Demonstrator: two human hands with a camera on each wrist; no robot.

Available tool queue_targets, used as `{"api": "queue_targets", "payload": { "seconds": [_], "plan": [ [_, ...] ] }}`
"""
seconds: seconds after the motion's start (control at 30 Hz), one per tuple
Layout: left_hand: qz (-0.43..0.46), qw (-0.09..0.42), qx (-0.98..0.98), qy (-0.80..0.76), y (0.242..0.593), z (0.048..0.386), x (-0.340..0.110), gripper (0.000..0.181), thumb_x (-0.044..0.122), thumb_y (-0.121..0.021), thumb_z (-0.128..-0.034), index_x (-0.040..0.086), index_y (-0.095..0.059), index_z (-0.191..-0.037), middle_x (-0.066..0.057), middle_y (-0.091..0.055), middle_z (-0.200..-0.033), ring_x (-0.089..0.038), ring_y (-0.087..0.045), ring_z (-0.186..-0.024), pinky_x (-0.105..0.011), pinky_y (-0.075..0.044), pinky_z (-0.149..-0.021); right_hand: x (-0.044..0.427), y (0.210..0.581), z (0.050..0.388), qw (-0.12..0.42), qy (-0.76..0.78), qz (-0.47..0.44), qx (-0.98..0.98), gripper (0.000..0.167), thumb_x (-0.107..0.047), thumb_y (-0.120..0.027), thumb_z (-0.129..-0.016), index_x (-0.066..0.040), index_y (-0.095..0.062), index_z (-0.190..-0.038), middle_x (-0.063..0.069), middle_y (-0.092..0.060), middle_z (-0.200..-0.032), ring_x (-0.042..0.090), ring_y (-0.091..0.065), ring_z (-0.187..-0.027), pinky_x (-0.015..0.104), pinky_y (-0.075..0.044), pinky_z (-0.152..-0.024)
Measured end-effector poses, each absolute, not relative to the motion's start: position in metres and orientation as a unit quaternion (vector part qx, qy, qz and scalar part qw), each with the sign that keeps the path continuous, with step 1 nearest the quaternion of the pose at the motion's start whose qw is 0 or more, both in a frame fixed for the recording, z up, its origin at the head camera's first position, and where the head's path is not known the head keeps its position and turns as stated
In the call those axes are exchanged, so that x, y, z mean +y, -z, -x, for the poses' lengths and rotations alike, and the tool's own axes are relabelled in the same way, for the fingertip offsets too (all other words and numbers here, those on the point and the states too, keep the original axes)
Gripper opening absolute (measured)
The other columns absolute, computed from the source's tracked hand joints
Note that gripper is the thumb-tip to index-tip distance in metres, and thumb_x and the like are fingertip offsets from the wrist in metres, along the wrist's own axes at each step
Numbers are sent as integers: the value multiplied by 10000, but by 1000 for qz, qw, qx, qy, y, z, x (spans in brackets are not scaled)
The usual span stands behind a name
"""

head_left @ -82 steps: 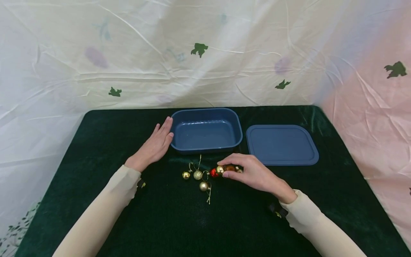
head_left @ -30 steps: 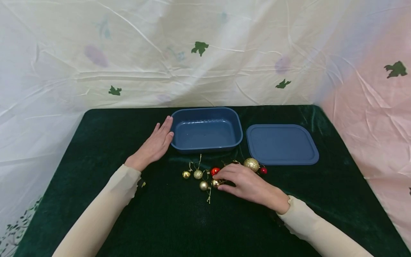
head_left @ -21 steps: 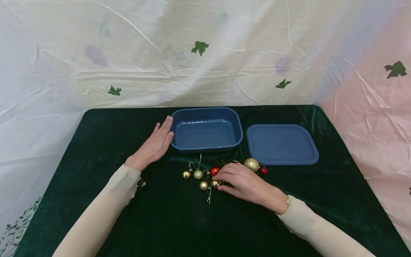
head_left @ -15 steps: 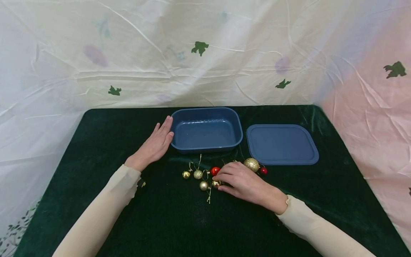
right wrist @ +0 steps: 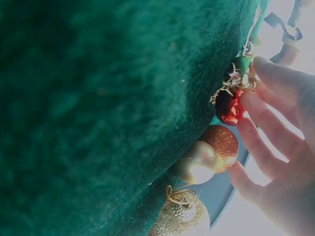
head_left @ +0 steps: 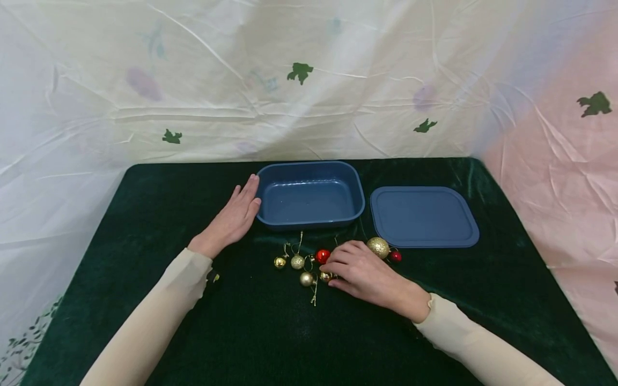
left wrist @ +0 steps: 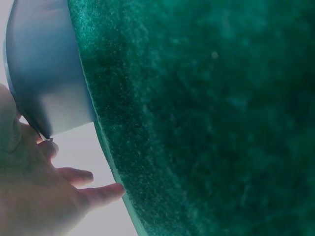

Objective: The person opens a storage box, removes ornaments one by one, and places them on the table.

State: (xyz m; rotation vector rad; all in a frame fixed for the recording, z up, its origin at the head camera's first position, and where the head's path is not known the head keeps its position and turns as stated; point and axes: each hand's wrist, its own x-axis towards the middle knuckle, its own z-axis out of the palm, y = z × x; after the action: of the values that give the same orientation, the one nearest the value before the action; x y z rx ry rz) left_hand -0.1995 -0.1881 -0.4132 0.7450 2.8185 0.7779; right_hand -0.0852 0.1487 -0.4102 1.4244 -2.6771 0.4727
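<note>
In the head view, my right hand (head_left: 369,276) is low over the table, thumb and index finger pinching a shiny gold bauble (head_left: 325,276). The right wrist view shows its other fingers spread beside a red bauble (right wrist: 230,105), a copper glitter bauble (right wrist: 224,145) and a matte gold bauble (right wrist: 198,162). Several small gold baubles, one of them glittery (head_left: 297,262), lie to the left. A large gold glitter bauble (head_left: 378,247) and a dark red bauble (head_left: 395,256) lie to the right. My left hand (head_left: 229,220) rests straight-fingered against the left side of a blue box (head_left: 309,221).
A flat blue lid (head_left: 425,217) lies right of the box, its near edge close to the large bauble. Dark green velvet cloth (head_left: 270,332) covers the table. Pale printed fabric (head_left: 309,118) hangs behind and at both sides.
Since the oldest frame, my right hand has come lower and nearer with the gold bauble, uncovering the large glitter and dark red baubles. Over the last second it barely shifts. My left hand stays put.
</note>
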Motion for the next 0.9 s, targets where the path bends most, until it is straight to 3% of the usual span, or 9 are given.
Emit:
{"api": "queue_targets", "payload": {
  "seconds": [0.5,0.7,0.9],
  "plan": [
    [-228,38,948,-219,408,196,-192,592,267,-270,-1148,-46,-129,-1630,-216,-111,-1710,-320,-112,-1583,-499,-81,-1271,152,402,85,87,-207,-440,-869,354,-292,-800,-913,-140,-741,-1227,50,-647,-1351,220,-600,-1240,482,-492,-1036],
    [-176,16,958,-226,403,195,-191,584,298,-318,-1141,3,-223,-1636,-154,-134,-1721,-424,-185,-1553,-605,-219,-1218,161,394,87,116,-221,-404,-880,382,-334,-703,-998,-115,-710,-1312,75,-598,-1452,254,-560,-1320,528,-469,-1059],
    [-156,-9,954,-254,396,190,-193,636,412,-304,-1140,31,-229,-1643,-121,-105,-1732,-398,-151,-1567,-642,-192,-1211,173,387,91,139,-223,-369,-891,453,-349,-660,-1026,-88,-648,-1397,99,-545,-1520,297,-490,-1405,560,-399,-1124]
  ]
}}
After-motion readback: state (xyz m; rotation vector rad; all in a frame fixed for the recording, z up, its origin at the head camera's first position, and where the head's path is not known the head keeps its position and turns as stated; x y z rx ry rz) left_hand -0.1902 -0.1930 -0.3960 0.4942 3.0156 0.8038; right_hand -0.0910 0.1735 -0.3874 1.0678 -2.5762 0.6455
